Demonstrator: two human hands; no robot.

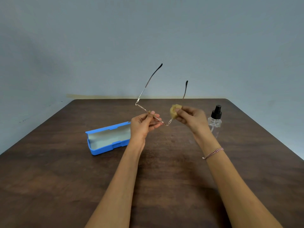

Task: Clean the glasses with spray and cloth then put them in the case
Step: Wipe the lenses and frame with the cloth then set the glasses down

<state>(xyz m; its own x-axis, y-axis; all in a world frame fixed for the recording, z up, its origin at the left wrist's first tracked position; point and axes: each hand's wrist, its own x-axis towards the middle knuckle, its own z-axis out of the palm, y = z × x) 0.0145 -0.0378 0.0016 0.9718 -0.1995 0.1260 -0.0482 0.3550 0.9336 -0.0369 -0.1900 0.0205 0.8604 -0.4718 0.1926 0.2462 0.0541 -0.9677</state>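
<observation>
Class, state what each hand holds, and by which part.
Left hand pinches the glasses near the bridge; right hand pinches the yellow cloth around one lens.

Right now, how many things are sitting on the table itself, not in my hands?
2. The open case lies on the left; the spray bottle stands on the right. The glasses and cloth are held. Something small could be hidden.

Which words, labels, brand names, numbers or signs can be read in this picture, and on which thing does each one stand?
There is no readable text in this view.
On the blue glasses case: no label shows.
On the clear spray bottle: no label or print shows.
On the glasses, held by the left hand: the frame is too thin to show any marking.
On the yellow cloth, in the right hand: no print shows.
</observation>
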